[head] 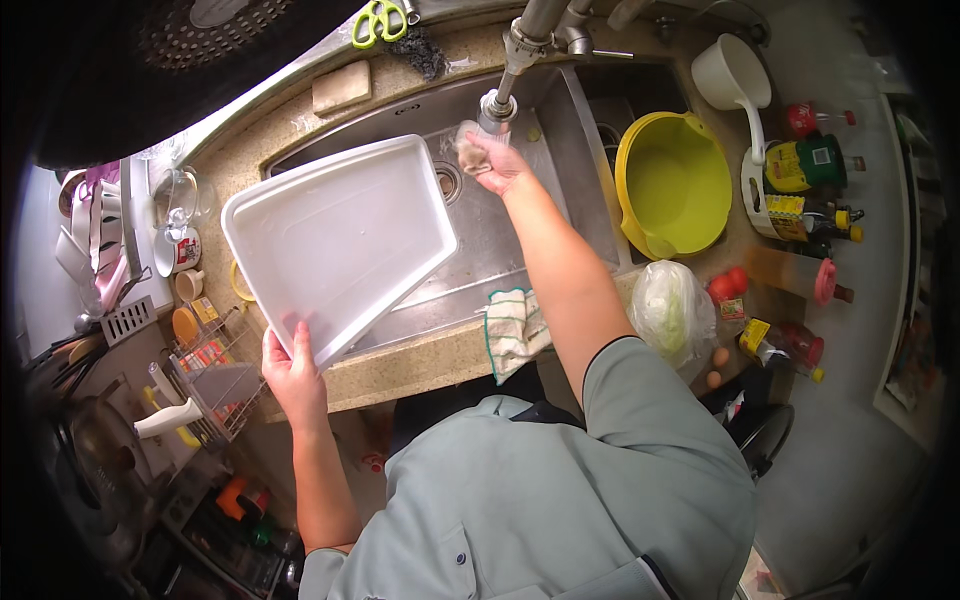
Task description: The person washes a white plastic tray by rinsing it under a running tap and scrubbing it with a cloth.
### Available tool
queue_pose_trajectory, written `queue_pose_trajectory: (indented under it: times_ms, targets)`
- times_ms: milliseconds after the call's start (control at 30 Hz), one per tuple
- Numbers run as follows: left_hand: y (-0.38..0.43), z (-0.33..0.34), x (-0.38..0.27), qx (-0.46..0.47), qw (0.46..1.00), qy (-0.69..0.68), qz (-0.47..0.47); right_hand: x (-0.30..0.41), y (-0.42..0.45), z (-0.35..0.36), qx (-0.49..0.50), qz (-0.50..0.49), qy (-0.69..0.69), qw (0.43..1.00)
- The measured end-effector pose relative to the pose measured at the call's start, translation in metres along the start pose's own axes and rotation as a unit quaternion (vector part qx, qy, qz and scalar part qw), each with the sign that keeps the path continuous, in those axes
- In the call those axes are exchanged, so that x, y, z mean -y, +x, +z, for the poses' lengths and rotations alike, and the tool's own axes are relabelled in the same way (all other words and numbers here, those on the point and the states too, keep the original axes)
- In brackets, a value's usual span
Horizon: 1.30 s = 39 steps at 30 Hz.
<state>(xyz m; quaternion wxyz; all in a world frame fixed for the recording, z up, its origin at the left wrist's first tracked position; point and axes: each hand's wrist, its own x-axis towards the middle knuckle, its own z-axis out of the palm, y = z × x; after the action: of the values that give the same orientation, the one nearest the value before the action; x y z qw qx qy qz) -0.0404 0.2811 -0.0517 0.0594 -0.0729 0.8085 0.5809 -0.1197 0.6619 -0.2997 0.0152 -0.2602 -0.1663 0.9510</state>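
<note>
My left hand (pixel 295 375) grips the near left corner of a white rectangular plastic tray (pixel 345 232), tilted over the left part of a stainless steel sink (pixel 495 225). Below the faucet spout (pixel 499 109), my right hand (pixel 495 161) holds a small pale brownish cloth or sponge (pixel 472 156); its exact kind cannot be told. Water seems to run over it. The sink drain (pixel 448 182) shows between the tray and my right forearm. A striped cloth (pixel 514 330) with a green edge hangs over the sink's front edge.
A yellow-green basin (pixel 675 184) sits over the right sink bowl, with a white dipper (pixel 731 75) behind. Bottles, tomatoes (pixel 727 285), eggs (pixel 718 367) and a bagged vegetable (pixel 671 315) lie right. A knife rack (pixel 217 382) stands left; green-handled scissors (pixel 380 22) lie behind the sink.
</note>
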Motion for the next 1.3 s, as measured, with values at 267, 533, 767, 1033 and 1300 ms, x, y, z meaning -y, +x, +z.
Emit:
queue_pose_trajectory:
  times_ms: [267, 533, 767, 1033, 1300]
  targets:
    - [-0.008, -0.007, 0.004, 0.001, 1.0, -0.005, -0.013, -0.005, -0.003, 0.015, 0.019, 0.014, 0.01, 1.0]
    - [-0.012, 0.002, -0.001, 0.009, 1.0, -0.013, -0.021, 0.005, -0.019, 0.021, -0.012, -0.021, 0.004, 1.0]
    - [-0.008, 0.013, 0.001, 0.03, 0.999, -0.018, -0.012, 0.024, -0.011, -0.003, -0.097, -0.039, -0.148, 0.983]
    - [-0.015, 0.018, -0.001, 0.021, 1.0, -0.019, -0.008, 0.026, -0.032, -0.011, -0.3, -0.006, -0.239, 0.923]
    - [-0.018, 0.017, -0.003, 0.023, 0.999, -0.023, -0.001, 0.009, -0.063, -0.028, -0.416, -0.041, -0.365, 0.832]
